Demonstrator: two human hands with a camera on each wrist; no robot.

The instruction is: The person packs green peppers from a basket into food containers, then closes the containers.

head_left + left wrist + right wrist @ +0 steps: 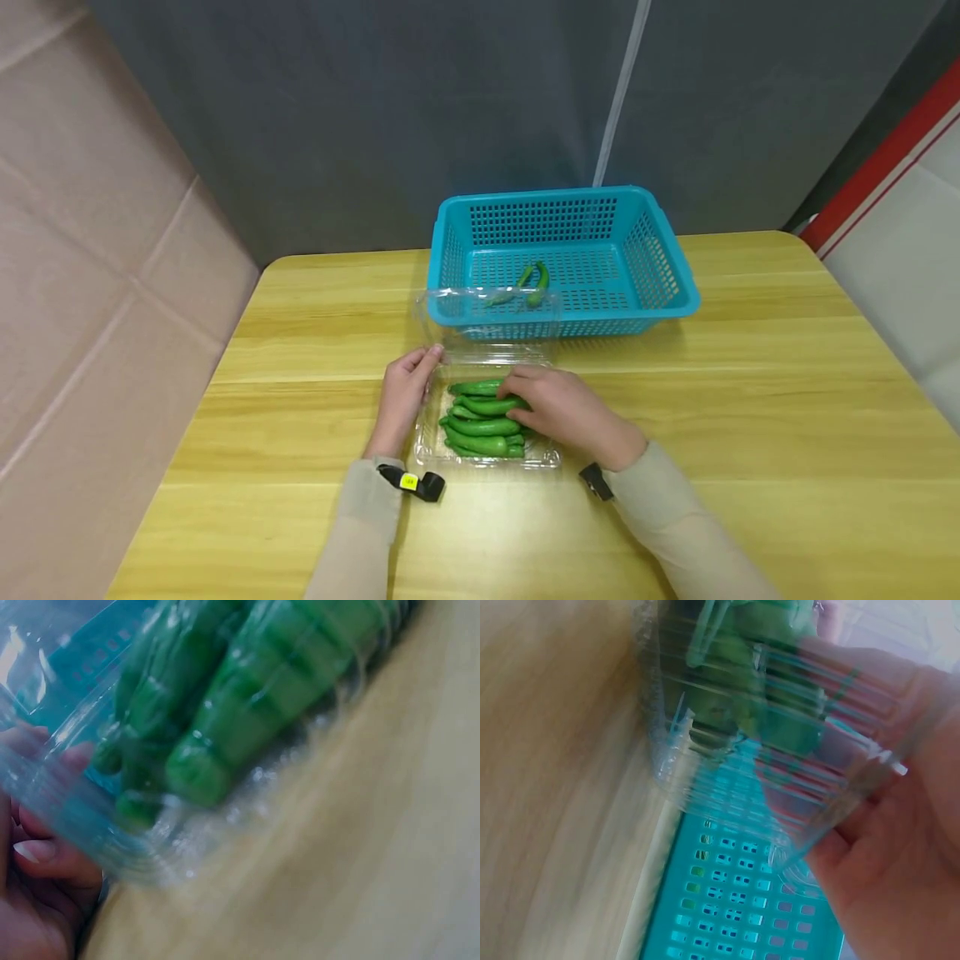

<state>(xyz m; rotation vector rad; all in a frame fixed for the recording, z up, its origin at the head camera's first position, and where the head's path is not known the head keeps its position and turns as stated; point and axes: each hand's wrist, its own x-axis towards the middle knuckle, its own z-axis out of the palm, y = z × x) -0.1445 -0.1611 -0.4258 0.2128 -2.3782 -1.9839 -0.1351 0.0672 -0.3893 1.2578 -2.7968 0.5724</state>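
A clear plastic clamshell container (543, 457) lies with its lid raised, several long green peppers (480, 427) side by side inside. At its left edge, near the hinge, my left hand (405, 387) pinches the rim. The left wrist view shows the fingers (56, 859) at the container's corner, seen partly through the plastic. My right hand (562, 408) reaches in over the right side, thumb and fingers about the end of one green pepper (487, 406). In the right wrist view the right hand (885, 825) shows partly through the ribbed wall, its fingertips hidden.
Behind the container stands a blue plastic basket (585, 315) with two green peppers (538, 283) in it. The raised lid (487, 333) overlaps its front rim in the head view. A dark curtain (360, 125) hangs behind the wooden table (780, 400).
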